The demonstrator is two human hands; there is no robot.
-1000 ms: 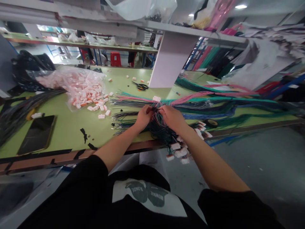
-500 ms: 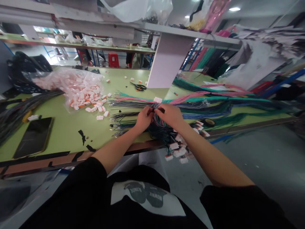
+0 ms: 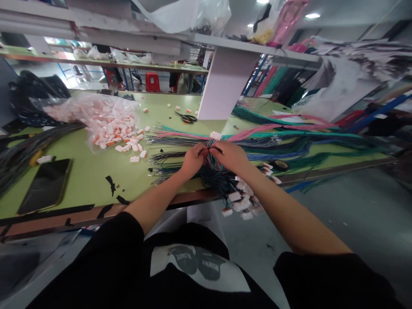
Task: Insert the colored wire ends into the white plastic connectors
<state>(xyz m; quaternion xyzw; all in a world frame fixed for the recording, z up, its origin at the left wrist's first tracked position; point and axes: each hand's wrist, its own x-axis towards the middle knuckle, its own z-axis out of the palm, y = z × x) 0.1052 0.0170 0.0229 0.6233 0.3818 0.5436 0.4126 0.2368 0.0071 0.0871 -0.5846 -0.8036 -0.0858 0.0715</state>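
Observation:
My left hand [image 3: 194, 160] and my right hand [image 3: 230, 156] meet fingertip to fingertip over the wires, both closed in a pinch. A small dark piece shows at the right fingers; what the left fingertips hold is too small to make out. Just beyond them is a white connector [image 3: 215, 135]. Below my hands a dark bundle of wires [image 3: 219, 178] hangs over the table edge, ending in white and orange connectors [image 3: 243, 201]. Loose wires with bare metal ends [image 3: 174, 140] lie to the left, and pink wires [image 3: 257, 129] run off to the right.
A clear bag of connectors [image 3: 106, 118] spills onto the green table [image 3: 86, 180]. A phone [image 3: 45, 185] lies at the left, scissors [image 3: 187, 118] at the back, and a black tape roll [image 3: 280, 165] at the right. A white upright panel [image 3: 222, 83] stands beyond my hands.
My hands have drawn slightly closer at the fingertips. The white connector beyond them has shifted a little to the right. The view has moved slightly.

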